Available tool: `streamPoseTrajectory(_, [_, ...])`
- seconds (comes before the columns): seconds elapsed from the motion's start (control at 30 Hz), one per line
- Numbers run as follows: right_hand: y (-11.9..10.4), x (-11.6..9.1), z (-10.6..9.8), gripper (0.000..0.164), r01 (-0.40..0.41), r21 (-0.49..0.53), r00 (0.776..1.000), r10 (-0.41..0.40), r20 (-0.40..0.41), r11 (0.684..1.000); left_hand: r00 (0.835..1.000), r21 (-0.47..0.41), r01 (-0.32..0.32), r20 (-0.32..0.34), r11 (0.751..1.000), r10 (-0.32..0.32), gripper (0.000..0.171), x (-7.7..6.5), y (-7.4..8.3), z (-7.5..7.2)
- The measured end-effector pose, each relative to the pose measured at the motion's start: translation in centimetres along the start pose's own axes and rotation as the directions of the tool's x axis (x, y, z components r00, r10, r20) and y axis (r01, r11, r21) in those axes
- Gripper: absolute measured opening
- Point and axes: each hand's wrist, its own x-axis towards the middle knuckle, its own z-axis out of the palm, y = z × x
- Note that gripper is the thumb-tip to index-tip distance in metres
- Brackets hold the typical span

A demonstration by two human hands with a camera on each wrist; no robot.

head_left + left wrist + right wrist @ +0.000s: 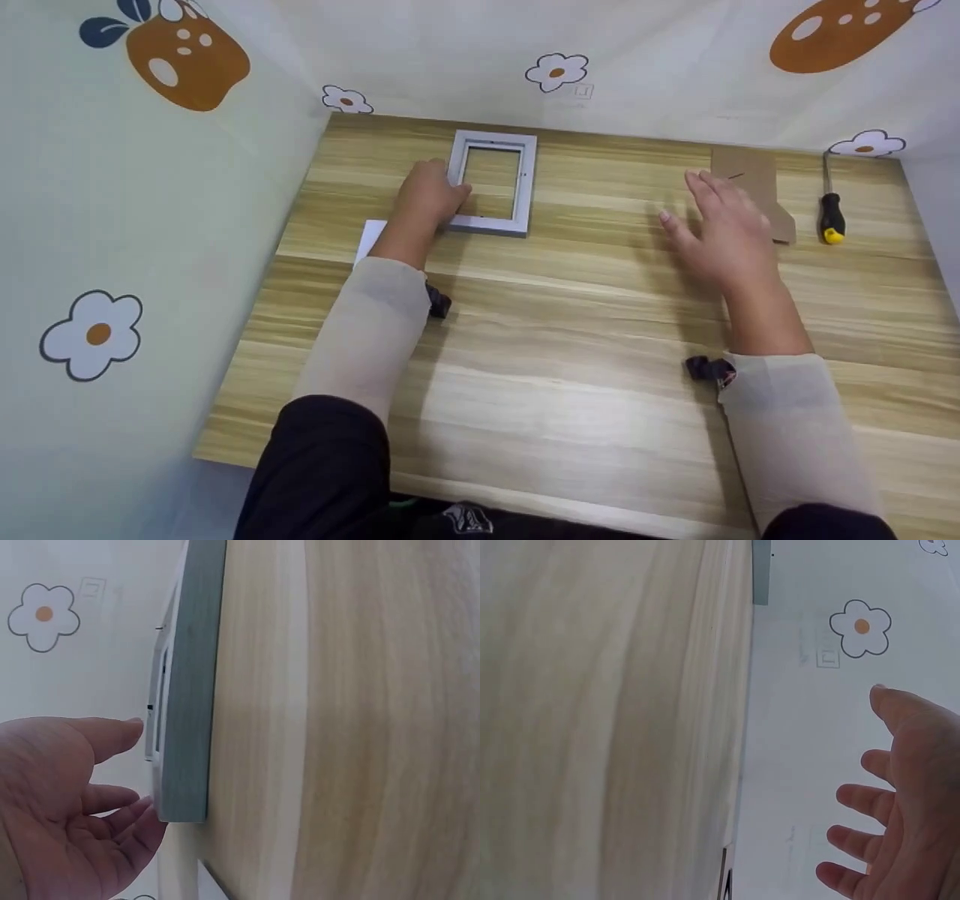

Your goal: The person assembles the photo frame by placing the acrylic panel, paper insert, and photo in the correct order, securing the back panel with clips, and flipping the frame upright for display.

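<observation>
A light grey rectangular frame (529, 184) with an open middle lies flat on the wooden table. My left hand (427, 196) is at its left side, the thumb reaching over the left rail. In the left wrist view, the loosely curled fingers (135, 840) are right at the frame's outer edge, while the thumb stays apart from the rail. My right hand (731, 240) hovers with spread fingers, overlapping a brown backing board (754, 169) in the head view. Nothing is in its grasp in the right wrist view.
A white sheet (368, 236) lies partly hidden under the left wrist. Near the table's far right corner is a screwdriver (832, 214) with a black and yellow handle. A patterned wall covering (450, 67) rises along the back edge.
</observation>
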Motion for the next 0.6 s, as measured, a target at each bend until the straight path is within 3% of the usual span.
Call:
streamPoseTrajectory(0.2, [0.2, -0.4, 0.2, 0.087, -0.014, 0.014, 1.000, 0.014, 0.005, 1.000, 0.999, -0.025, 0.042, 0.004, 0.999, -0.042, 0.037, 0.4, -0.2, 0.1])
streamPoseTrajectory(0.6, [0.5, -1.2, 0.5, 0.091, 0.000, 0.038, 1.000, -0.001, 0.029, 0.999, 0.997, -0.105, 0.078, 0.020, 0.991, -0.076, 0.030, -0.1, -0.4, 0.6])
